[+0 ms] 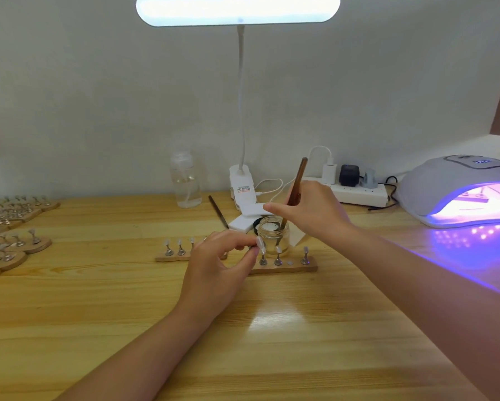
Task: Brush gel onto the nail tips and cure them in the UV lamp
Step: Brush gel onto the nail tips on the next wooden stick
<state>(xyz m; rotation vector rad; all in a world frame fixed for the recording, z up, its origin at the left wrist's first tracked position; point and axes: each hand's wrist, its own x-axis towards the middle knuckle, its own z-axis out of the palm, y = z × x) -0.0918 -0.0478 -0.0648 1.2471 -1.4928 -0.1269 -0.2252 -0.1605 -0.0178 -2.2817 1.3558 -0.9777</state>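
Observation:
My right hand point(309, 211) grips a brown brush point(296, 183), whose lower end dips into a small glass jar point(273, 234) of clear gel. My left hand point(222, 256) pinches a nail tip on its little stand point(260, 243), just left of the jar. In front of the jar lies a wooden strip point(286, 267) with three nail tips on metal stands and one bare magnet spot. A second wooden strip point(170, 258) with tips lies to the left, partly hidden by my left hand. The UV lamp point(456, 192) glows purple at the right, with a strip inside.
Several more wooden strips of nail tips point(14, 235) lie at the table's left edge. A clear pump bottle point(185, 180), a second brush point(218, 212), a clip desk lamp point(241, 183) and a power strip point(358, 192) stand along the back wall.

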